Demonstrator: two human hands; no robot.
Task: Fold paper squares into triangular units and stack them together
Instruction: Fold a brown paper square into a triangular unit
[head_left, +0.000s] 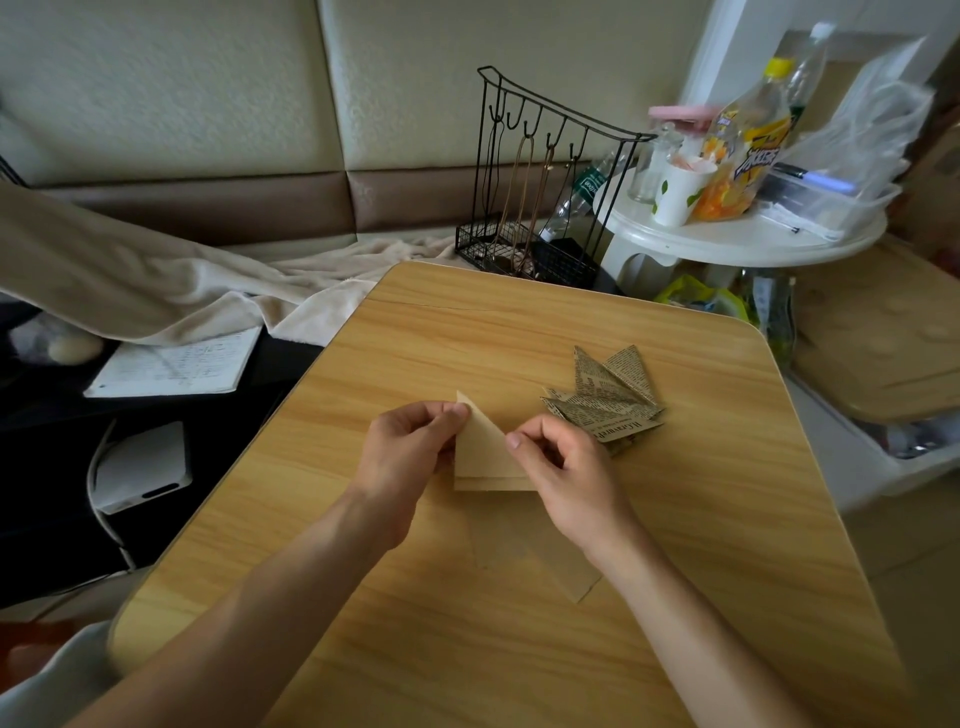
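Two hands meet over the middle of the wooden surface (519, 649) in the head view, and we see them working one plain tan folded paper (485, 457). The left hand (402, 462) pinches the paper's left edge near the upper point, thumb and fingers curled against it. The right hand (566, 467) pinches the slanted right edge, its thumb on top and the other fingers curled beneath. The paper forms a triangle with its tip pointing away from us and a layered lower edge showing. We cannot tell whether it rests on the surface or is lifted slightly off it.

Just beside the right hand, further right, lies a pile of folded triangular units (605, 397) in newsprint-patterned paper, fanned out with their points upward. More flat tan paper squares (535, 561) lie on the surface between the forearms, nearer to us.

Beyond the far edge we see a black wire rack (540, 192) and a round white side table (748, 234) carrying bottles and a paper cup. A notebook (176, 364) lies off to the left.
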